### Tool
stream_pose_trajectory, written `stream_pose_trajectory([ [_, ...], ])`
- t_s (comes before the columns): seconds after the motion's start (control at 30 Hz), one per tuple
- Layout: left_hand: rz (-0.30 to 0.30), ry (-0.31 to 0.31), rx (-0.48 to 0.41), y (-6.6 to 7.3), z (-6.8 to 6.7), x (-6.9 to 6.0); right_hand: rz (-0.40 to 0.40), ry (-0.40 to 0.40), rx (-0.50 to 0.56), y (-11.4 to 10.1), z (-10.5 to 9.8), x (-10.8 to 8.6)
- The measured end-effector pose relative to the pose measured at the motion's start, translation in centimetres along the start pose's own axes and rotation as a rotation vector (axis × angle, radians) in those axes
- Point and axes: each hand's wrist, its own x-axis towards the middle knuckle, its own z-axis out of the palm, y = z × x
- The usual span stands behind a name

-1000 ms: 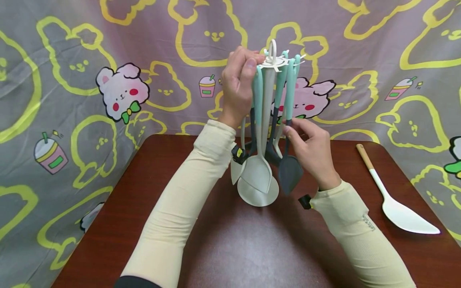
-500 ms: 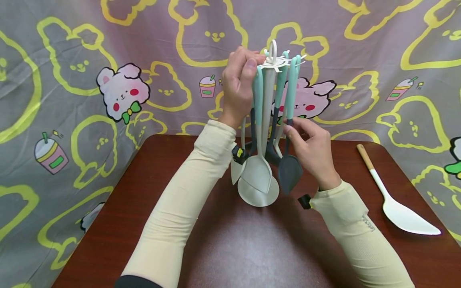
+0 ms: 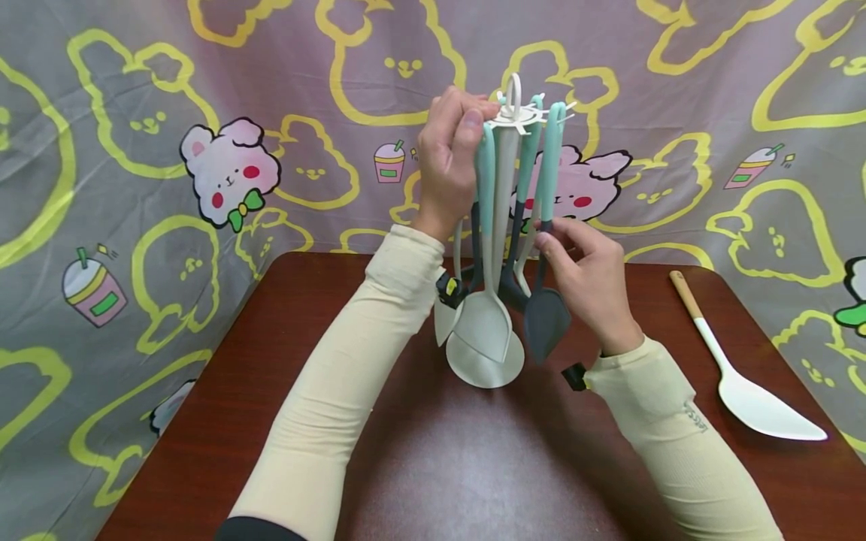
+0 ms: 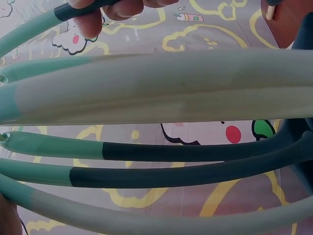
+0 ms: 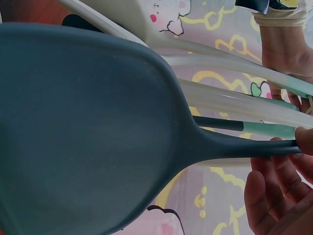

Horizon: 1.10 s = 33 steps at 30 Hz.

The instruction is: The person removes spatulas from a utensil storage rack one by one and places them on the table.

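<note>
Hanging nearly upright at the right side of the utensil stand (image 3: 504, 180), the dark grey turner (image 3: 546, 323) had its blade down and its mint handle (image 3: 551, 161) up, the long axis running roughly parallel to the post. The right hand (image 3: 588, 278), the nearer of the two, pinched the dark neck just below the mint section, thumb against fingers with hardly a gap; the blade thus lay below the fingertips and the handle's top end straight above them. That end met the hook arms of the white top disc (image 3: 516, 117); whether its eye was threaded on a hook could not be told. Across the post, the left hand (image 3: 449, 154) gripped the disc's left edge with bent fingers, its thumb beside the handle of a pale turner (image 3: 485, 327). The round base (image 3: 497, 379) stood on the brown table (image 3: 467, 466). Well apart, at the far right, lay a white spatula (image 3: 761, 406) with a wooden handle. Small dark lettering (image 3: 694, 418) marked the right sleeve, too slight to read; no brand was legible on the utensils. The backdrop cloth (image 3: 162, 45) bore printed rabbits and drink cups.
</note>
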Motion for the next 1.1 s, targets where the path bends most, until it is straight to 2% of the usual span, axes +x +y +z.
stream_pose_trajectory([
  [0.47, 0.012, -0.003, -0.005, -0.06, 0.03, -0.06, 0.017, 0.009, 0.005, 0.04, 0.02, 0.02],
  [0.77, -0.01, 0.0, 0.002, -0.05, -0.07, 0.12, 0.023, 0.009, 0.036, 0.08, -0.03, 0.06],
  [1.1, -0.002, 0.002, -0.014, -0.01, 0.0, -0.02, 0.051, 0.004, 0.043, -0.1, -0.21, -0.04],
])
